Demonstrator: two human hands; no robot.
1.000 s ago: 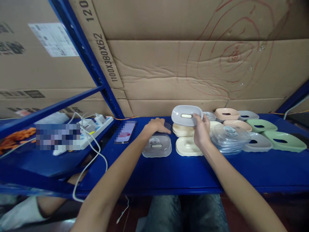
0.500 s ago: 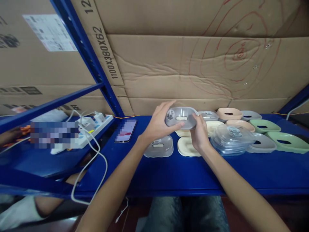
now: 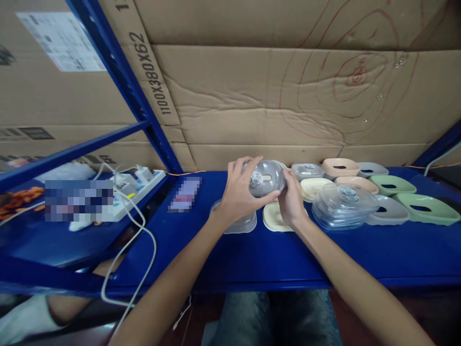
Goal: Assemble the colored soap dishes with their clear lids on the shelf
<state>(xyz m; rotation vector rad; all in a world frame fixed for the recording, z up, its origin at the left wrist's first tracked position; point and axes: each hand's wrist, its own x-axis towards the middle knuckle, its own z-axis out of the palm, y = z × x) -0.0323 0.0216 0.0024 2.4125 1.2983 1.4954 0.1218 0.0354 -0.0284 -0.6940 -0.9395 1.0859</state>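
A grey soap box with a clear lid [image 3: 268, 179] is held above the table between both of my hands. My left hand [image 3: 239, 187] wraps its left side, thumb along the near edge. My right hand [image 3: 292, 194] grips its right end. Below my left hand sits another grey box with a clear lid [image 3: 247, 223]. A cream tray [image 3: 275, 218] lies under my right hand, with a second cream piece [image 3: 315, 188] behind it. To the right is a stack of clear lids [image 3: 344, 209] with round stickers.
Peach [image 3: 341, 167], grey [image 3: 389, 211] and green [image 3: 427, 207] trays with oval openings stand at the right. A phone [image 3: 185, 194], white power strip [image 3: 144, 190] and looping white cable [image 3: 154, 250] are at the left. A blue post [image 3: 126, 91] rises beside cardboard.
My left hand has shifted over the lidded box, and the held box is turned slightly, its sticker now lower. The view has moved slightly.
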